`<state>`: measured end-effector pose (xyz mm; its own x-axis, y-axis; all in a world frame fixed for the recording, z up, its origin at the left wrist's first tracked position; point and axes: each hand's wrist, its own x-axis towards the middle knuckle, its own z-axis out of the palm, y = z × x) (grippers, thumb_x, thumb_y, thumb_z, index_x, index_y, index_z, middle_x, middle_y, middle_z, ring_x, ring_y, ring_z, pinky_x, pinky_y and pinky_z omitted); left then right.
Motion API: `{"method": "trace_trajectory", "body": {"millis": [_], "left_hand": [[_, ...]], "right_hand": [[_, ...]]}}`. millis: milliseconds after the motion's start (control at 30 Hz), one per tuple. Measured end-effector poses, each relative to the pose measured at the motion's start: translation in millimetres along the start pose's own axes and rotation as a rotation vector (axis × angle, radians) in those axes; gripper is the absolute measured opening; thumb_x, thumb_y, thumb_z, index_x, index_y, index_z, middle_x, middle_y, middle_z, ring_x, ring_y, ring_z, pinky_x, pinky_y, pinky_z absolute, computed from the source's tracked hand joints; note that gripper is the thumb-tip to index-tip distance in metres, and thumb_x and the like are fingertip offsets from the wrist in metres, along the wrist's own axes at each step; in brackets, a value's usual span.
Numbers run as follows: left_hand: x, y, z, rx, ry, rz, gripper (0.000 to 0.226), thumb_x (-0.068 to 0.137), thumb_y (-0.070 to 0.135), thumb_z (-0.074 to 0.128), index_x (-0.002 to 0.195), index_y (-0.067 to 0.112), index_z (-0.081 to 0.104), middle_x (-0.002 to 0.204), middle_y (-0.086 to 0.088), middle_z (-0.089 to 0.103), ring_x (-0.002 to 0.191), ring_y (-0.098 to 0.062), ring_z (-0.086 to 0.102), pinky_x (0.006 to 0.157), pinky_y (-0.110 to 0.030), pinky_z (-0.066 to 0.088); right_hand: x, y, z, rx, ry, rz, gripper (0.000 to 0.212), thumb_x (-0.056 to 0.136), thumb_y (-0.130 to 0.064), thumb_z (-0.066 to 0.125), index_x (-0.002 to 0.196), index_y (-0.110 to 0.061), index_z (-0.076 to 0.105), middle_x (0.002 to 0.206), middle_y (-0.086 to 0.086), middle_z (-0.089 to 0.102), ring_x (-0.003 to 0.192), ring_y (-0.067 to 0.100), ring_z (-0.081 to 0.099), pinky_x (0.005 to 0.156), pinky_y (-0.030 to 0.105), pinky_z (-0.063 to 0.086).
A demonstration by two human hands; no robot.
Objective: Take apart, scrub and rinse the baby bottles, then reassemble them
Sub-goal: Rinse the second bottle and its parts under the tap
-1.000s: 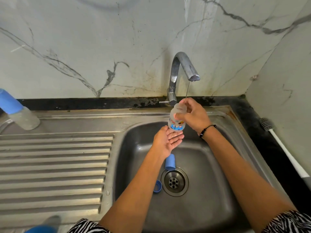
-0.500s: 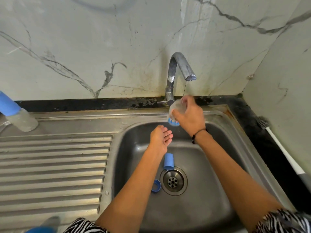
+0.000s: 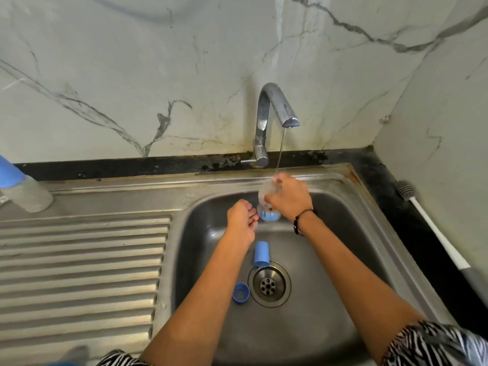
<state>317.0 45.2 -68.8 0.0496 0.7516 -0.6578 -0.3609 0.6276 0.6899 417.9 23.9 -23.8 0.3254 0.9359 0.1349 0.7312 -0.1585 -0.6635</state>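
Observation:
My right hand (image 3: 289, 199) grips a clear baby bottle (image 3: 266, 207) with a printed label, held over the back of the sink basin (image 3: 330, 286) under a thin stream from the tap (image 3: 274, 112). The bottle is blurred. My left hand (image 3: 241, 220) hovers just left of the bottle's lower end, fingers loosely curled, holding nothing. On the basin floor a blue cap (image 3: 261, 254) lies by the drain (image 3: 268, 284), and a blue screw ring (image 3: 240, 293) lies left of the drain.
Another bottle with a blue cap (image 3: 23, 188) lies on the ribbed drainboard (image 3: 79, 273) at far left. A white-handled bottle brush (image 3: 433, 233) rests on the dark counter at right. Marble wall stands behind and to the right.
My left hand came off the bottle's bottom and curled loosely. My right hand shifted the bottle about under the tap's stream.

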Motion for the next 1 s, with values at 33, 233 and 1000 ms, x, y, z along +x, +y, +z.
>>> {"method": "trace_trajectory", "body": {"millis": [33, 233, 1000], "left_hand": [[0, 0, 0, 0.0, 0.0, -0.003, 0.022, 0.096, 0.013, 0.04, 0.076, 0.009, 0.051, 0.071, -0.007, 0.049, 0.061, -0.015, 0.042, 0.057, -0.023, 0.035], [-2, -2, 0, -0.019, -0.007, -0.009, 0.02, 0.094, 0.01, 0.039, 0.076, 0.01, 0.049, 0.07, -0.007, 0.046, 0.06, -0.015, 0.04, 0.056, -0.024, 0.033], [3, 5, -4, -0.002, -0.003, 0.015, 0.02, 0.093, 0.009, 0.038, 0.077, 0.01, 0.05, 0.072, -0.007, 0.048, 0.061, -0.015, 0.04, 0.055, -0.023, 0.031]], "right_hand": [[0, 2, 1, -0.017, -0.008, 0.011, 0.039, 0.079, -0.022, 0.066, 0.115, -0.012, 0.056, 0.106, 0.01, 0.064, 0.098, 0.028, 0.06, 0.079, 0.035, 0.05], [0, 4, -4, -0.029, -0.033, -0.033, 0.039, 0.081, -0.022, 0.067, 0.117, -0.011, 0.056, 0.109, 0.011, 0.063, 0.1, 0.026, 0.06, 0.083, 0.038, 0.051], [19, 1, -25, 0.329, -0.136, 0.191, 0.022, 0.071, -0.006, 0.074, 0.09, -0.018, 0.072, 0.096, 0.002, 0.07, 0.097, 0.017, 0.064, 0.092, 0.035, 0.051]]}}
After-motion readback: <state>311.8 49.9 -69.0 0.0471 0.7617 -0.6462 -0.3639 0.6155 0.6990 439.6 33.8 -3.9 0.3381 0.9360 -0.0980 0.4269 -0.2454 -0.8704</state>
